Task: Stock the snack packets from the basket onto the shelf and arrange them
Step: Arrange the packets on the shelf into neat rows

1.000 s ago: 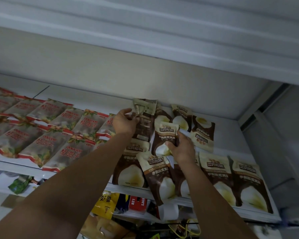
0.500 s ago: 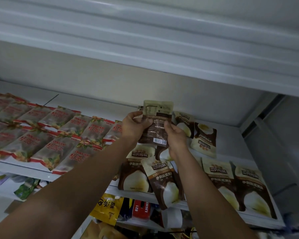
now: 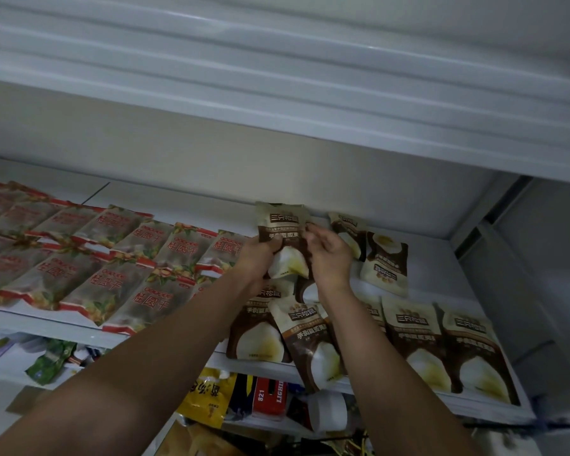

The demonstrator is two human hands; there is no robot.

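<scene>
1. The brown packet [image 3: 282, 222] is held upright at the back of the shelf [image 3: 178, 200]. The left hand [image 3: 255, 258] is wrapped round its lower left part and the right hand [image 3: 329, 261] pinches its right edge, so the fingers [image 3: 311, 230] of both are closed on it. Released before it leans on anything, it would likely flop forward
2. The back row is crowded and overlapping, so pressing this packet down among the neighbouring packets [image 3: 384, 261] could shove them askew
3. One front packet [image 3: 310, 347] lies tilted with its bottom over the shelf lip, just beside the right forearm. A brush of that arm could tip it off the edge
4. The red packets [image 3: 112, 258] lie near the left wrist, and a wide sweep of that arm could ruffle their tidy block
5. The basket is out of view, so how much remains to stock cannot be told
</scene>
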